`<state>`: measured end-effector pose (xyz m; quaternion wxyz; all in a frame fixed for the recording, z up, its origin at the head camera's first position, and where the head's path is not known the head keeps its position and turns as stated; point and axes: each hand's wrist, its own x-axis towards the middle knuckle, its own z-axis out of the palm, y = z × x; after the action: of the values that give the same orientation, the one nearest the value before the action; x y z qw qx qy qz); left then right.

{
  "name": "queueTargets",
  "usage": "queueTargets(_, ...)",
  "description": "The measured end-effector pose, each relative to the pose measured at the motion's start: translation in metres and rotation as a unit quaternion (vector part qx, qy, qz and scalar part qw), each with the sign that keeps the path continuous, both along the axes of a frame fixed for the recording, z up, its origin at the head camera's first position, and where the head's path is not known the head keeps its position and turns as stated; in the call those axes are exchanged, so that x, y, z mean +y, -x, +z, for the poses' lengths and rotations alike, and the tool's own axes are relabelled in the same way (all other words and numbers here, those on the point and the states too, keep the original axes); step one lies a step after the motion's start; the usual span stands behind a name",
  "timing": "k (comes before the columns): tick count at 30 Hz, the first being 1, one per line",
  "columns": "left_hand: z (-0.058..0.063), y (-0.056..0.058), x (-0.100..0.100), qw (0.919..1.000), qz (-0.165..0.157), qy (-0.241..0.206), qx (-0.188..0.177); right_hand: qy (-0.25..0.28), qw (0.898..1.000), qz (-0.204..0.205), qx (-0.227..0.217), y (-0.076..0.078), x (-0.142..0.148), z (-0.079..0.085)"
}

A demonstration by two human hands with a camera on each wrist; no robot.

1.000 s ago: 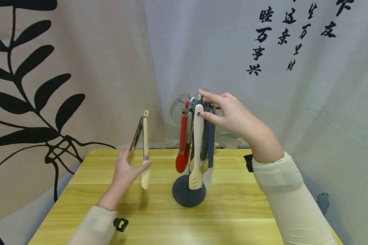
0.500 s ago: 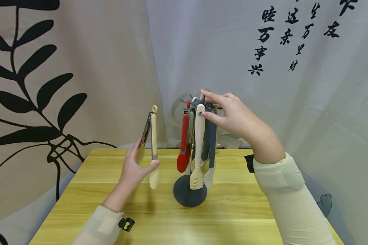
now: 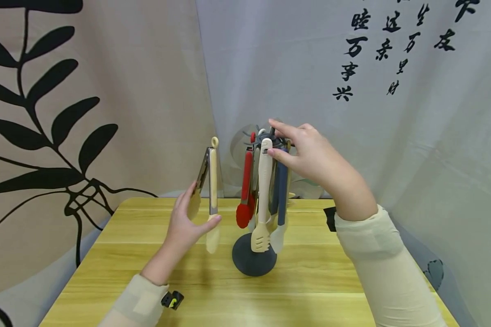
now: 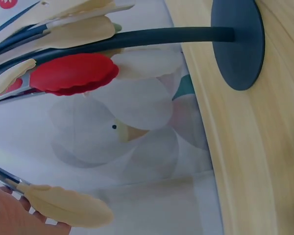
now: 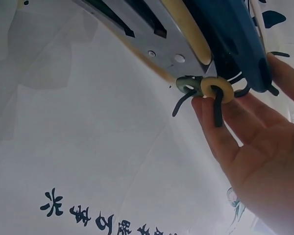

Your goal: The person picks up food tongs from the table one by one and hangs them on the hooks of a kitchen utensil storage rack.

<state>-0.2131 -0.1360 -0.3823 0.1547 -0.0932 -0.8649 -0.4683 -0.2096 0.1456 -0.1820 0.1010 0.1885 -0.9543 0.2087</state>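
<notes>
In the head view my left hand (image 3: 182, 229) holds a pair of cream tongs (image 3: 213, 181) from below, its fingers and thumb at the two spread arms. The tongs are upright in the air, left of a dark grey rotating utensil rack (image 3: 253, 256). A cream tong head (image 4: 68, 204) shows beside the fingers in the left wrist view. My right hand (image 3: 311, 147) grips the top of the rack by its hooks (image 5: 218, 110), with the thumb by the handle of a cream slotted turner (image 3: 264, 177). Red tongs (image 3: 245, 181) and a blue-handled utensil (image 3: 282, 190) hang there too.
The rack stands on a wooden table (image 3: 311, 281), near its back edge. Several other utensils hang behind the front ones and are partly hidden. A printed cloth (image 3: 155, 91) with leaves and writing hangs behind the table.
My left hand has carried the cream tongs to the right and slightly up, closer to the rack. My right hand stays at the rack's top. The head view has shifted a little.
</notes>
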Motion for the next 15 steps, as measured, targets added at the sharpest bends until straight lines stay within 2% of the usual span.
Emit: queueTargets(15, 0.005, -0.004, 0.011, 0.9993, -0.025, -0.007, 0.027, -0.014, 0.999, -0.017, 0.023, 0.0, -0.005, -0.002)
